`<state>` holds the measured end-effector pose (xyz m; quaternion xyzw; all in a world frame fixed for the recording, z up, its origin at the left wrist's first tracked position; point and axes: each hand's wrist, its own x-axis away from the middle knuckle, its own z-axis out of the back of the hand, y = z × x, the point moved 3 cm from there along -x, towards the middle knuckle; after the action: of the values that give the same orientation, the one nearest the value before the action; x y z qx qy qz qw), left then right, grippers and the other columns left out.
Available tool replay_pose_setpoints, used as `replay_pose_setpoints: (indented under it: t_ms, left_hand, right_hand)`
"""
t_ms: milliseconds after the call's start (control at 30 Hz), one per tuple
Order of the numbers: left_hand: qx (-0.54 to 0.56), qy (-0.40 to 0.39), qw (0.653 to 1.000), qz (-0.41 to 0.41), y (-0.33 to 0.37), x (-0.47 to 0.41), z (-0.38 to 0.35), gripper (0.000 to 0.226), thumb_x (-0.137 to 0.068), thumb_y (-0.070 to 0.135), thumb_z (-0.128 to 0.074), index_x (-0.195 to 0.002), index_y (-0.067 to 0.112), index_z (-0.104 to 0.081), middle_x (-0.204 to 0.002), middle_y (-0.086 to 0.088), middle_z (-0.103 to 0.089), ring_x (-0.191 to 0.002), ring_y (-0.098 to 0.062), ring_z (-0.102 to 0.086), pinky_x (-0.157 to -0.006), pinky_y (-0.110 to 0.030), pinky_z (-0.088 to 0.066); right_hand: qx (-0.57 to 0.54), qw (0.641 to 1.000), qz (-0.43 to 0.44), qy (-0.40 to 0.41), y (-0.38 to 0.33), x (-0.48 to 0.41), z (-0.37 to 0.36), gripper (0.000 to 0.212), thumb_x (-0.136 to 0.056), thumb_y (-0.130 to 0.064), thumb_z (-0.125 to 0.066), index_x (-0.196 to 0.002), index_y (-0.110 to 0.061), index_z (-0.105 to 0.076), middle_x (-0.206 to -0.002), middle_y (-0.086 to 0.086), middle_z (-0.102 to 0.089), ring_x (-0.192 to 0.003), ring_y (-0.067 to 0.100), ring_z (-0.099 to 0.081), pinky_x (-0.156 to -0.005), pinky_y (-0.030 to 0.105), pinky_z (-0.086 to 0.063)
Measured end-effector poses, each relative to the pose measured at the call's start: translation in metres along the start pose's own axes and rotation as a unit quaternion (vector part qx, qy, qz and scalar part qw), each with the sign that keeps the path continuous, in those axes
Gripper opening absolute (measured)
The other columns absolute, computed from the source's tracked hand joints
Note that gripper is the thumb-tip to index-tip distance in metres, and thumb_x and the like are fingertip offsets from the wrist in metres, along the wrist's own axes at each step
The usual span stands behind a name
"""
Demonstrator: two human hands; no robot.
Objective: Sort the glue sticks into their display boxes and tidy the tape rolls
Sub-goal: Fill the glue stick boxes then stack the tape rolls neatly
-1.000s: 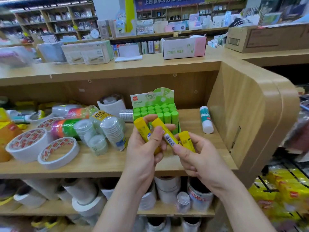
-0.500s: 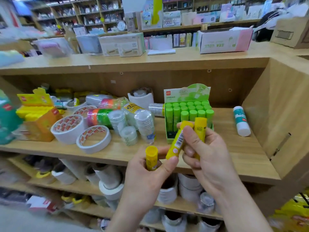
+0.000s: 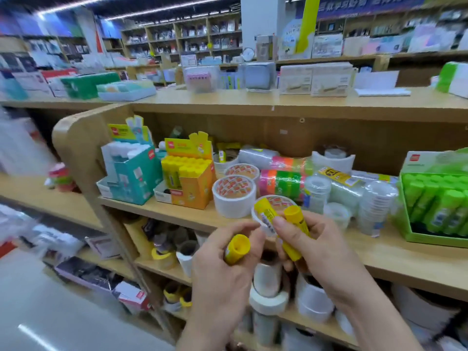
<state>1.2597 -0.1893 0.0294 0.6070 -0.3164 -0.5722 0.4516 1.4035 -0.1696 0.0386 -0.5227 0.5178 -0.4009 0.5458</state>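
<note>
My left hand [image 3: 222, 272] grips one yellow glue stick [image 3: 236, 249], its end pointing at the camera. My right hand [image 3: 319, 252] holds two yellow glue sticks [image 3: 295, 231] side by side in front of the shelf edge. An orange-and-yellow display box [image 3: 192, 188] filled with yellow sticks stands at the shelf's left, next to a teal display box [image 3: 136, 173]. At the far right stands a green display box [image 3: 430, 234] of green sticks. White tape rolls [image 3: 234, 198] with red print and clear tape packs [image 3: 336, 188] lie between the boxes.
The wooden shelf [image 3: 177, 214] has a rounded side panel [image 3: 76, 153] on the left. Lower shelves hold more tape rolls [image 3: 268, 297]. Boxes line the counter top [image 3: 253, 100] above. An aisle floor [image 3: 50, 312] opens at lower left.
The view has swung left, bringing the yellow and teal display boxes into sight. Both hands moved left with it, my left still holding one stick and my right two.
</note>
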Motion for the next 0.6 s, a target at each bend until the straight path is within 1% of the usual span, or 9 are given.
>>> replay_pose_setpoints:
  t_ms: [67,100,167,233,300,367,433,500,600]
  left_hand:
    - [0.011,-0.011,1.0,-0.001,-0.002,-0.017,0.036,0.029,-0.078,0.041,-0.062,-0.105,0.032,-0.069,-0.083,0.011,-0.071,-0.077,-0.001,-0.065,-0.07,-0.01,-0.047]
    - [0.025,-0.03,0.999,0.01,-0.003,-0.024,0.051,0.031,-0.078,0.038,-0.062,-0.108,0.031,-0.068,-0.082,0.013,-0.071,-0.076,0.0,-0.065,-0.069,-0.01,-0.047]
    - [0.039,-0.051,0.998,0.028,-0.007,-0.036,0.078,0.027,-0.076,0.033,-0.062,-0.101,0.026,-0.071,-0.078,0.017,-0.073,-0.073,0.005,-0.065,-0.066,-0.009,-0.047]
    - [0.029,-0.027,0.999,0.027,-0.014,-0.048,0.103,0.023,-0.073,0.032,-0.065,-0.093,0.026,-0.073,-0.083,0.017,-0.074,-0.08,0.003,-0.067,-0.07,-0.01,-0.049]
    - [0.039,0.008,0.999,0.031,-0.028,-0.058,0.125,0.022,-0.071,0.031,-0.068,-0.091,0.024,-0.074,-0.085,0.01,-0.075,-0.084,-0.006,-0.069,-0.073,-0.015,-0.052]
    - [0.05,0.023,0.998,0.039,-0.041,-0.068,0.138,0.022,-0.069,0.028,-0.071,-0.089,0.02,-0.074,-0.085,0.003,-0.075,-0.085,-0.015,-0.07,-0.075,-0.022,-0.055]
    - [0.046,0.018,0.997,0.051,-0.051,-0.077,0.142,0.014,-0.072,0.02,-0.074,-0.086,0.019,-0.073,-0.083,0.001,-0.074,-0.08,-0.015,-0.069,-0.074,-0.026,-0.055]
    - [0.029,0.014,0.998,0.052,-0.06,-0.088,0.143,0.016,-0.074,0.01,-0.077,-0.083,0.022,-0.072,-0.082,0.004,-0.073,-0.077,-0.011,-0.067,-0.073,-0.026,-0.055]
    - [-0.01,-0.014,0.998,0.054,-0.075,-0.108,0.145,0.023,-0.077,0.014,-0.078,-0.086,0.033,-0.068,-0.082,0.01,-0.071,-0.076,-0.01,-0.066,-0.071,-0.025,-0.053]
  right_hand:
    - [0.051,0.996,-0.018,-0.065,0.0,-0.009,-0.029,0.032,-0.083,-0.033,-0.072,-0.077,-0.003,-0.064,-0.053,0.003,-0.053,-0.044,0.013,-0.046,-0.041,0.016,-0.037]
    - [0.072,0.993,-0.031,-0.09,0.001,-0.012,-0.044,0.031,-0.083,-0.033,-0.071,-0.08,-0.002,-0.066,-0.053,0.0,-0.053,-0.046,0.011,-0.046,-0.042,0.018,-0.038]
    - [0.093,0.989,-0.051,-0.106,0.002,-0.019,-0.07,0.032,-0.077,-0.032,-0.07,-0.087,-0.002,-0.069,-0.055,-0.002,-0.053,-0.049,0.01,-0.045,-0.043,0.018,-0.037]
    - [0.103,0.99,-0.053,-0.084,0.002,-0.029,-0.089,0.031,-0.072,-0.033,-0.072,-0.093,-0.009,-0.073,-0.059,0.0,-0.056,-0.05,0.01,-0.043,-0.044,0.017,-0.035]
    - [0.103,0.993,-0.047,-0.04,0.003,-0.042,-0.1,0.022,-0.077,-0.028,-0.072,-0.094,-0.015,-0.074,-0.057,-0.005,-0.057,-0.046,0.005,-0.042,-0.043,0.013,-0.032]
    - [0.109,0.994,-0.007,0.011,0.001,-0.055,-0.107,0.011,-0.081,-0.019,-0.072,-0.092,-0.018,-0.074,-0.056,-0.01,-0.061,-0.045,-0.001,-0.048,-0.045,0.008,-0.034]
    - [0.128,0.989,0.054,0.05,0.0,-0.068,-0.116,0.012,-0.078,-0.023,-0.073,-0.09,-0.022,-0.073,-0.065,-0.009,-0.066,-0.051,-0.001,-0.053,-0.051,0.007,-0.036]
    - [0.147,0.982,0.095,0.074,0.001,-0.081,-0.124,0.01,-0.079,-0.022,-0.072,-0.089,-0.023,-0.073,-0.07,-0.013,-0.067,-0.055,-0.002,-0.056,-0.053,0.006,-0.038]
    - [0.19,0.967,0.127,0.113,0.007,-0.104,-0.13,0.016,-0.08,-0.018,-0.074,-0.09,-0.03,-0.073,-0.083,-0.022,-0.07,-0.072,-0.004,-0.063,-0.063,0.007,-0.043]
